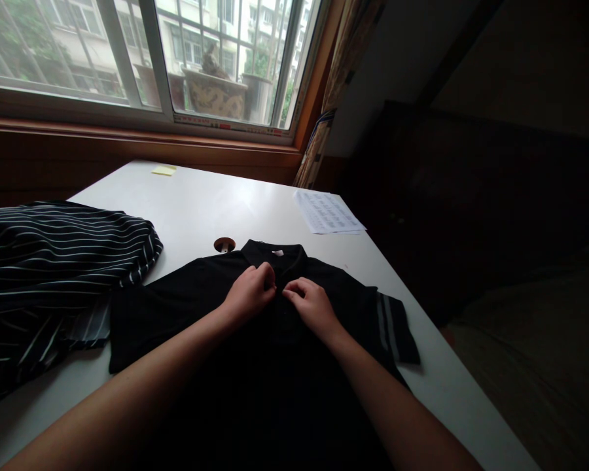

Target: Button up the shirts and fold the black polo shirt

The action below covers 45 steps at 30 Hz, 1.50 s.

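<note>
A black polo shirt (186, 307) lies face up on the white table (201, 203), collar toward the window, with grey stripes on its right sleeve. My left hand (249, 292) and my right hand (311, 304) meet at the shirt's front placket just below the collar. Both hands have their fingers curled and pinched on the placket fabric. Whatever small part they pinch is too dark to make out.
A pile of black clothing with white stripes (49, 261) covers the table's left side. A printed sheet of paper (328, 211) lies at the far right corner, a yellow sticky note (163, 170) near the window. A round cable hole (224, 244) sits above the collar.
</note>
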Available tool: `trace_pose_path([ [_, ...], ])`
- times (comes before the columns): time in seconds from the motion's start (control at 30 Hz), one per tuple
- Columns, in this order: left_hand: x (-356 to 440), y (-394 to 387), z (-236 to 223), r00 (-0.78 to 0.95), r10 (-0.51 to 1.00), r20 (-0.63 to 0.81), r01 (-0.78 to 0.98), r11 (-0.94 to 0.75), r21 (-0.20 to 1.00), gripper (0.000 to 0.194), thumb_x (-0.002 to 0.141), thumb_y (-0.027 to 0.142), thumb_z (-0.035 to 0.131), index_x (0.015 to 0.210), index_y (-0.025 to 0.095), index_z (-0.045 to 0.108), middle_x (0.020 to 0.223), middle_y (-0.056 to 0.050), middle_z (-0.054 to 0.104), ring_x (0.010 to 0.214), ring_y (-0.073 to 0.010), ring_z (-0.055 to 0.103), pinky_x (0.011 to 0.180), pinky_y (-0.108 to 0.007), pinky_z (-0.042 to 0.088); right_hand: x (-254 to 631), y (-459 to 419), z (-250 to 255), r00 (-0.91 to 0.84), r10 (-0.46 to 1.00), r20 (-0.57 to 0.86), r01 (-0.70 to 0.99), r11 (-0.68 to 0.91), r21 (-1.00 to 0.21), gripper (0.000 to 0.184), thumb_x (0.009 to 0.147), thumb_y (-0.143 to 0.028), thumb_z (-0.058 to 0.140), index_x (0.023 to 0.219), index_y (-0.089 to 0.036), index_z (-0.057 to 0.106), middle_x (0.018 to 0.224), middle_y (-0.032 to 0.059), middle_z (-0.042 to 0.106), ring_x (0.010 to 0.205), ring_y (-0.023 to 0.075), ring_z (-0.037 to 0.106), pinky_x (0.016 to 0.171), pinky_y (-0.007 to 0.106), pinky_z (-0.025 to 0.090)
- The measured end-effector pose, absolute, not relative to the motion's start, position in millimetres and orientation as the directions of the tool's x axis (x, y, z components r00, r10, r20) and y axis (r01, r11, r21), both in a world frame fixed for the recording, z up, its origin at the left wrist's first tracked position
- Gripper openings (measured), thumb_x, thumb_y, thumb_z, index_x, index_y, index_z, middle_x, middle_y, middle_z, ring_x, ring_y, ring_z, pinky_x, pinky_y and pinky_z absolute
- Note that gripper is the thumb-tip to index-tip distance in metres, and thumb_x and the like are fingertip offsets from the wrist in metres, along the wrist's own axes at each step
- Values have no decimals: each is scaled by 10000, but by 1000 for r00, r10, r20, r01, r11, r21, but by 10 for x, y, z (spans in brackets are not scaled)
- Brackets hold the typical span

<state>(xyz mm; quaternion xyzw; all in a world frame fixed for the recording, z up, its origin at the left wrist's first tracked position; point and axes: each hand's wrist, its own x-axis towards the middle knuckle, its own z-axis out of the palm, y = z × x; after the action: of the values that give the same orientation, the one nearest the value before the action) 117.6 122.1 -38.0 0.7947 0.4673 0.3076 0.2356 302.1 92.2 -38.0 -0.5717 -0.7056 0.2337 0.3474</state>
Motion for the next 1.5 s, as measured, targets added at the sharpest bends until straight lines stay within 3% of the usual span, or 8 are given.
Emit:
trace_pose_path([
  [0.43,1146,1260,-415,386,856,343,610,-516,601,70,822,170,601,847,220,558,812,-27,656,809,-217,563,690,-310,439,3085,922,-429,-66,949,309,684,268,-678,85,872,-230,597,868,-210,680,865,34,667,813,187,622,761,297,473],
  [0.53,1123,1270,-417,443,824,352,614,-566,551,49,837,219,625,853,217,579,822,-33,649,843,-230,554,751,-336,459,3149,946,-453,-73,944,322,712,275,-646,94,866,-208,587,885,-214,679,869,35,657,801,187,613,742,299,476],
  [0.83,1001,1275,-407,545,760,353,698,-645,310,178,896,312,582,1048,230,627,1109,-87,596,1103,-287,507,954,-426,438,3431,987,-463,-144,906,398,852,318,-415,143,876,-227,603,985,-225,695,972,67,629,971,241,556,909,383,460],
  [1.03,938,1262,-448,519,779,351,770,-604,203,330,929,352,521,1228,228,582,1254,-119,554,1231,-301,470,1131,-509,276,3539,918,-495,-118,921,372,927,236,-292,262,903,-315,575,1149,-264,648,1169,94,585,1098,282,519,961,451,445],
  [1.17,929,1213,-468,504,800,326,805,-572,158,391,944,413,487,1285,242,569,1338,-126,534,1304,-324,430,1161,-562,199,3495,798,-492,-114,924,364,941,218,-257,288,920,-321,552,1199,-285,617,1225,91,574,1149,288,497,973,465,439],
  [1.5,494,820,-432,541,797,268,793,-590,152,465,969,448,444,1415,323,483,1475,-77,481,1414,-314,344,1168,-613,166,3300,435,-477,-88,934,347,952,181,-245,335,940,-316,515,1268,-266,568,1288,109,558,1214,308,477,1002,489,435],
])
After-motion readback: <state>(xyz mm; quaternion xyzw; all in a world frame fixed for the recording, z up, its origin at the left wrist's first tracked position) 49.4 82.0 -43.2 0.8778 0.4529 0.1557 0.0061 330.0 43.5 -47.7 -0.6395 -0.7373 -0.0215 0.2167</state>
